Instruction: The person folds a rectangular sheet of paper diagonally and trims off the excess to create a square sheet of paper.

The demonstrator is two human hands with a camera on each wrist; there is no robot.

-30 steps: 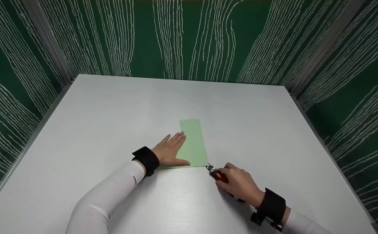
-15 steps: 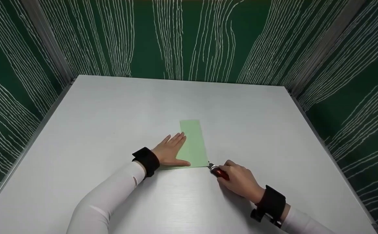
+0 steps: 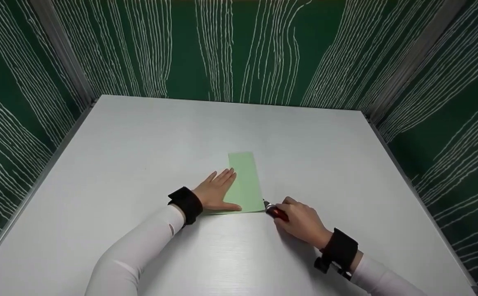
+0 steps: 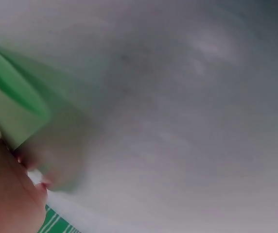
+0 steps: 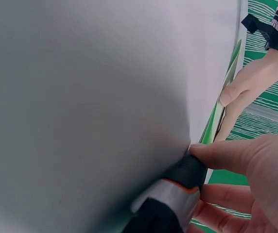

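Observation:
A light green sheet of paper (image 3: 245,183) lies on the white table, folded over; its curved fold (image 4: 17,85) shows in the left wrist view. My left hand (image 3: 216,194) presses flat on the paper's left part, fingers spread and thumb along the near edge. To the right, my right hand (image 3: 304,222) grips a utility knife (image 3: 278,213) with a dark and red handle. Its tip is right at the paper's right edge, just above the near corner. Seen from the right wrist, the knife's body (image 5: 182,194) is black and silver with an orange line.
The white table (image 3: 160,135) reaches out around the paper on all sides. Green walls (image 3: 185,49) with white wavy lines stand at the back and both sides, joined by grey corner posts (image 3: 415,57). Black bands (image 3: 186,205) circle both wrists.
The knife and my right hand have moved slightly away from me, from the paper's near right corner a short way up its right edge. The left hand stays in place.

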